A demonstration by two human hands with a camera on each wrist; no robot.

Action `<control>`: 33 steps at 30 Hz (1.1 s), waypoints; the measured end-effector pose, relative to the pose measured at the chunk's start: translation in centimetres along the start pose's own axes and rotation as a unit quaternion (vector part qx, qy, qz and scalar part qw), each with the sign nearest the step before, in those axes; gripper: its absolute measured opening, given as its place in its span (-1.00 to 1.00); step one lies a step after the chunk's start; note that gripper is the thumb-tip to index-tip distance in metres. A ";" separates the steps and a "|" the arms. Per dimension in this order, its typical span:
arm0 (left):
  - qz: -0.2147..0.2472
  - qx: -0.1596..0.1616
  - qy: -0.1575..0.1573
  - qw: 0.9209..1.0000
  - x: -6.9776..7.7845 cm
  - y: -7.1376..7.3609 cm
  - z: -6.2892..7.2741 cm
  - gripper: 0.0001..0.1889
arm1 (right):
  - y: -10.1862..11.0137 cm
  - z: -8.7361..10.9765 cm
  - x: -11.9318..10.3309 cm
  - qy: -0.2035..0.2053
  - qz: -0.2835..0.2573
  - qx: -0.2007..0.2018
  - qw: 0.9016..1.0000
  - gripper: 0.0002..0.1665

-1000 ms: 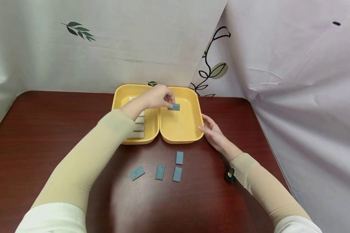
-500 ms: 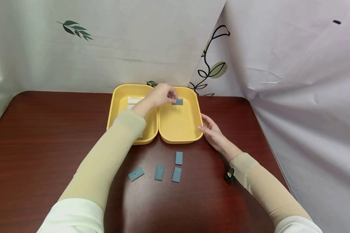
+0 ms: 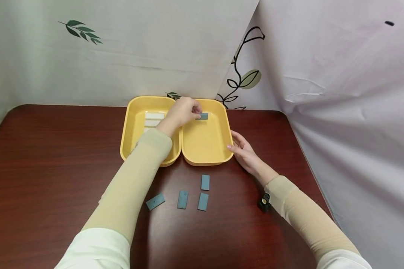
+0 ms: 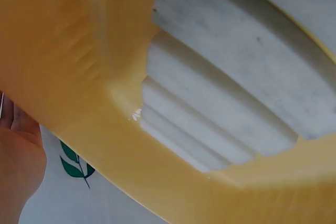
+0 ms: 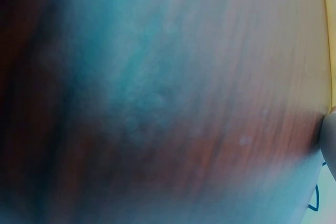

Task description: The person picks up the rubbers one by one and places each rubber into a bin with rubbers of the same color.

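Note:
My left hand (image 3: 184, 111) pinches a blue-grey rectangular tile (image 3: 202, 116) between thumb and fingers, over the back part of the right yellow tray (image 3: 206, 147). Whether the tile touches the tray floor I cannot tell. Gripping that tray's right side is my right hand (image 3: 248, 155), thumb over the rim and fingers outside it. Directly left, a second yellow tray (image 3: 125, 144) bears a column of white bars (image 3: 154, 116), partly covered by my left forearm. The left wrist view shows these white bars (image 4: 226, 98) close up.
On the dark red table (image 3: 60, 157), several blue-grey tiles lie in front of the trays, one of them a tilted tile (image 3: 155, 201) at the left. A small black object (image 3: 264, 203) sits by my right wrist. Behind the trays hangs a pale curtain (image 3: 138, 56).
My left hand has carried the tile toward the back of the right tray, and its forearm has swung right. The right hand keeps its hold on the rim. The view has shifted slightly.

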State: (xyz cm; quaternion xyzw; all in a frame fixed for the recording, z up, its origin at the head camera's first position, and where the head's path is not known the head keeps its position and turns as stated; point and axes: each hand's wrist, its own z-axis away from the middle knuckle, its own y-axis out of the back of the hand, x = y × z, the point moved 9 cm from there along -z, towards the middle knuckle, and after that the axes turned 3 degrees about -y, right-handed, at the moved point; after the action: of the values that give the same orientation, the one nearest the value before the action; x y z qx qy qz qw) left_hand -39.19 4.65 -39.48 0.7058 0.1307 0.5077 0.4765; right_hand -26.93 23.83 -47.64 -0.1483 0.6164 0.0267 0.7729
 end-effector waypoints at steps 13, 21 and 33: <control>-0.036 0.010 0.011 0.999 -0.5 -0.6 -0.6 -0.86 | 0.2 -0.2 0.2 0.000 0.005 0.002 1.000 -0.16; -0.047 0.005 0.004 0.999 -0.4 -1.6 -1.0 -0.90 | 0.2 -0.1 0.2 0.006 0.004 -0.003 1.000 -0.16; -0.073 -0.013 0.017 0.997 -0.7 -2.3 -1.4 -0.93 | 0.1 0.1 0.0 0.010 -0.003 -0.009 1.000 -0.14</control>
State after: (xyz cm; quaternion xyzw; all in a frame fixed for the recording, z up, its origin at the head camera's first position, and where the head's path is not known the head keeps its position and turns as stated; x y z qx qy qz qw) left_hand -39.99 6.09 -41.67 0.6792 0.1840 0.4853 0.5189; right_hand -26.87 23.93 -47.64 -0.1572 0.6232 0.0287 0.7656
